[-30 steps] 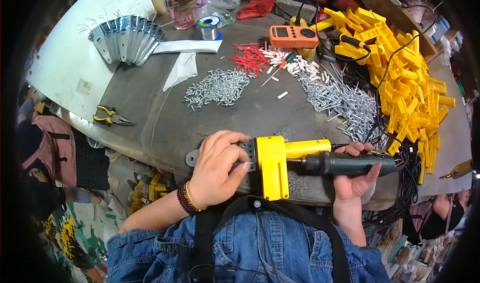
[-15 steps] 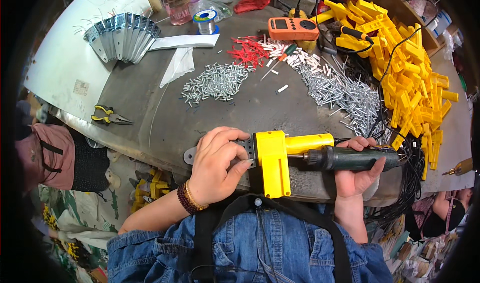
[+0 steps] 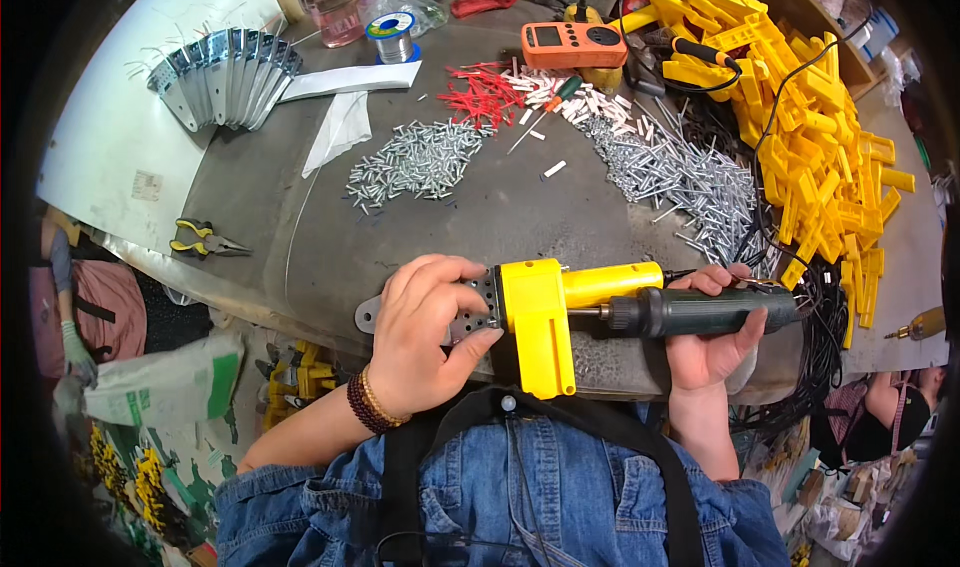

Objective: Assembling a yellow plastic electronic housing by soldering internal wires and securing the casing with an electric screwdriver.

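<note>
My left hand (image 3: pixel 425 332) is closed around a grey metal plate with holes (image 3: pixel 367 316), which joins a yellow plastic housing (image 3: pixel 537 332) at the table's front edge. A yellow tubular handle (image 3: pixel 620 284) sticks out from the housing's right side, with a dark cord at its end. In my right hand (image 3: pixel 705 357) lies a dark electric screwdriver (image 3: pixel 690 311), held level with fingers and thumb around its body. Its shaft points left and reaches the housing's right side; the tip is hidden there.
Silver screws (image 3: pixel 420 164) and longer screws (image 3: pixel 700 187) lie in piles beyond my hands. Yellow plastic parts (image 3: pixel 820 147) heap up at right. Pliers (image 3: pixel 207 238), metal plates (image 3: pixel 225 77), a solder spool (image 3: pixel 391 37) and an orange meter (image 3: pixel 573 45) sit farther out. Another person's gloved hand (image 3: pixel 78 355) is at left.
The view has shifted slightly, so the tabletop things sit farther left. Both hands keep their holds. At far left, a gloved hand and a white-and-green bag have come into clearer view.
</note>
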`<state>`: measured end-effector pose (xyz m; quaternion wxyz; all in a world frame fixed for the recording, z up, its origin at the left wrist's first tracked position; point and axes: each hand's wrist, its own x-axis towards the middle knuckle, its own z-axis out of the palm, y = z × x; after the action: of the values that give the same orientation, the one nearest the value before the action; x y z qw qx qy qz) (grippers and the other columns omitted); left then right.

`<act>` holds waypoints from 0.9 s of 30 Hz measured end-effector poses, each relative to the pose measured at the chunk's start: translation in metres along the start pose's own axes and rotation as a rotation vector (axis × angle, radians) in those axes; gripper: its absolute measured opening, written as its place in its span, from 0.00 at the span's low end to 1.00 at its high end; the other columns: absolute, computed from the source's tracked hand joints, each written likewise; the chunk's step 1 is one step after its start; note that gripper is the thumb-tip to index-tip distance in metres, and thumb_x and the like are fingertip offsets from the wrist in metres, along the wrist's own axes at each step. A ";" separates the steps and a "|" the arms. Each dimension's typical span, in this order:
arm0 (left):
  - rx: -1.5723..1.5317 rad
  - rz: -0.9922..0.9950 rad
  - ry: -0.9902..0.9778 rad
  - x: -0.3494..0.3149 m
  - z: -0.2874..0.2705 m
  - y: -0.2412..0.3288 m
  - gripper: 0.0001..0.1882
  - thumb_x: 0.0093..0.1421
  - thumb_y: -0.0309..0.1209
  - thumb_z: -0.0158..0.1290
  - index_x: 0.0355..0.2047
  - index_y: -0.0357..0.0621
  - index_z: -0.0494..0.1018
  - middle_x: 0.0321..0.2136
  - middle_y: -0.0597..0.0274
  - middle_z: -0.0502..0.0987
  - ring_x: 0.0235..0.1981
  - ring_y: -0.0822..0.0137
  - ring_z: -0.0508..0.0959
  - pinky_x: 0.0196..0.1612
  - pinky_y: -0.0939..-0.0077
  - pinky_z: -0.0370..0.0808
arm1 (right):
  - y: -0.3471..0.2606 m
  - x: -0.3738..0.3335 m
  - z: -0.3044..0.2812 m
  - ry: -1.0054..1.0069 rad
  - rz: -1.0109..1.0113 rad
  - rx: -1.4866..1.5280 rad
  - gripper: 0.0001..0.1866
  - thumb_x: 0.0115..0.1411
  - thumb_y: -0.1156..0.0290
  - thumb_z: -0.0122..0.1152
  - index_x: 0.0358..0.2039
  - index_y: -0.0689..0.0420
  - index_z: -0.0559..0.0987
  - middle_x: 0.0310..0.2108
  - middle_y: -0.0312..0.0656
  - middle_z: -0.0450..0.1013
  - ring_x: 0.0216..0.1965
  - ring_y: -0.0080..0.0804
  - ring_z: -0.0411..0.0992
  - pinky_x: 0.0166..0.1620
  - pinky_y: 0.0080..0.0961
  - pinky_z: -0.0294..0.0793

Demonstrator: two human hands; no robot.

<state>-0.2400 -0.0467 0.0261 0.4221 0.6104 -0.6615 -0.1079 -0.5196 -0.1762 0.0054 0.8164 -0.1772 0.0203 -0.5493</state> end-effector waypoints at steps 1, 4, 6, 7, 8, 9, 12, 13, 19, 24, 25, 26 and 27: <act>0.015 0.031 -0.002 -0.002 0.000 -0.003 0.10 0.47 0.27 0.63 0.29 0.43 0.73 0.45 0.53 0.75 0.51 0.48 0.70 0.54 0.56 0.65 | 0.001 0.000 0.000 0.003 0.016 0.010 0.25 0.53 0.61 0.72 0.50 0.48 0.73 0.42 0.35 0.65 0.45 0.28 0.66 0.63 0.39 0.58; 0.044 0.077 0.007 -0.002 0.001 -0.005 0.12 0.46 0.27 0.64 0.30 0.44 0.73 0.46 0.55 0.74 0.51 0.49 0.71 0.53 0.57 0.66 | 0.000 0.000 0.000 -0.007 0.005 -0.004 0.26 0.52 0.60 0.72 0.50 0.48 0.73 0.42 0.35 0.65 0.46 0.28 0.66 0.63 0.39 0.58; 0.058 0.090 0.021 -0.002 0.001 -0.005 0.12 0.45 0.27 0.64 0.30 0.44 0.74 0.46 0.58 0.74 0.51 0.51 0.71 0.53 0.58 0.66 | 0.000 0.000 0.000 -0.006 0.008 -0.001 0.26 0.52 0.60 0.72 0.50 0.48 0.73 0.43 0.35 0.65 0.46 0.28 0.66 0.63 0.39 0.58; 0.076 0.101 0.021 -0.002 0.002 -0.005 0.12 0.45 0.26 0.64 0.30 0.44 0.74 0.47 0.58 0.74 0.51 0.51 0.71 0.53 0.58 0.66 | 0.000 0.000 -0.001 -0.006 0.010 0.002 0.26 0.52 0.60 0.72 0.50 0.47 0.73 0.43 0.35 0.65 0.46 0.28 0.66 0.63 0.39 0.58; 0.093 0.113 0.021 -0.002 0.002 -0.005 0.12 0.44 0.26 0.64 0.30 0.44 0.74 0.48 0.58 0.74 0.51 0.51 0.71 0.52 0.58 0.67 | -0.001 0.000 -0.001 -0.003 0.010 0.001 0.26 0.52 0.60 0.72 0.50 0.47 0.73 0.43 0.35 0.65 0.46 0.28 0.66 0.63 0.39 0.58; 0.091 0.112 0.019 -0.001 0.002 -0.005 0.12 0.44 0.26 0.64 0.30 0.44 0.74 0.48 0.58 0.74 0.51 0.51 0.71 0.52 0.58 0.67 | -0.001 0.001 -0.002 -0.007 0.010 -0.002 0.26 0.52 0.60 0.72 0.50 0.47 0.73 0.43 0.35 0.66 0.46 0.28 0.66 0.63 0.39 0.58; 0.125 0.124 0.004 0.000 0.003 -0.004 0.13 0.44 0.25 0.64 0.30 0.44 0.74 0.49 0.58 0.74 0.51 0.51 0.71 0.52 0.59 0.67 | -0.001 0.000 -0.002 -0.004 0.011 -0.004 0.26 0.52 0.60 0.72 0.50 0.48 0.73 0.43 0.36 0.66 0.46 0.28 0.66 0.63 0.39 0.58; 0.154 0.142 0.014 -0.001 0.003 -0.003 0.13 0.43 0.25 0.64 0.30 0.45 0.74 0.50 0.58 0.74 0.51 0.51 0.71 0.52 0.58 0.67 | -0.001 0.000 -0.002 -0.001 0.011 -0.003 0.26 0.52 0.60 0.72 0.50 0.48 0.73 0.43 0.36 0.66 0.46 0.28 0.66 0.63 0.39 0.58; 0.156 0.163 0.063 -0.004 0.007 -0.006 0.12 0.43 0.26 0.64 0.29 0.45 0.74 0.49 0.58 0.75 0.50 0.52 0.71 0.52 0.59 0.66 | -0.001 0.000 -0.001 -0.005 0.014 -0.012 0.27 0.52 0.60 0.73 0.50 0.49 0.73 0.43 0.35 0.65 0.46 0.28 0.66 0.63 0.39 0.58; 0.050 0.080 0.009 0.000 0.001 -0.006 0.11 0.45 0.26 0.64 0.29 0.45 0.74 0.47 0.59 0.76 0.49 0.53 0.71 0.52 0.60 0.66 | -0.002 -0.001 -0.003 -0.004 0.011 -0.006 0.27 0.51 0.61 0.73 0.50 0.48 0.74 0.43 0.35 0.65 0.46 0.28 0.66 0.63 0.39 0.57; 0.041 0.080 -0.006 0.001 0.000 -0.007 0.11 0.45 0.26 0.64 0.28 0.44 0.74 0.47 0.59 0.76 0.49 0.52 0.71 0.52 0.60 0.66 | -0.002 -0.001 -0.003 -0.008 0.007 -0.012 0.27 0.51 0.61 0.73 0.50 0.48 0.74 0.43 0.35 0.65 0.46 0.27 0.66 0.63 0.39 0.57; 0.032 0.080 -0.022 0.001 0.000 -0.007 0.11 0.45 0.26 0.64 0.28 0.44 0.74 0.46 0.59 0.76 0.49 0.52 0.71 0.52 0.60 0.66 | -0.002 -0.001 -0.003 -0.008 0.007 -0.011 0.27 0.51 0.61 0.73 0.50 0.48 0.74 0.43 0.35 0.65 0.46 0.27 0.66 0.63 0.39 0.57; 0.032 0.081 -0.023 0.002 -0.001 -0.006 0.11 0.45 0.26 0.64 0.28 0.44 0.74 0.46 0.59 0.76 0.49 0.52 0.71 0.52 0.60 0.66 | -0.002 -0.001 -0.002 -0.018 0.002 -0.013 0.27 0.51 0.61 0.73 0.50 0.48 0.74 0.43 0.35 0.65 0.46 0.27 0.66 0.63 0.39 0.58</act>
<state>-0.2349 -0.0498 0.0231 0.4088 0.5887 -0.6919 -0.0871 -0.5221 -0.1769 0.0040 0.8159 -0.1873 0.0167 -0.5468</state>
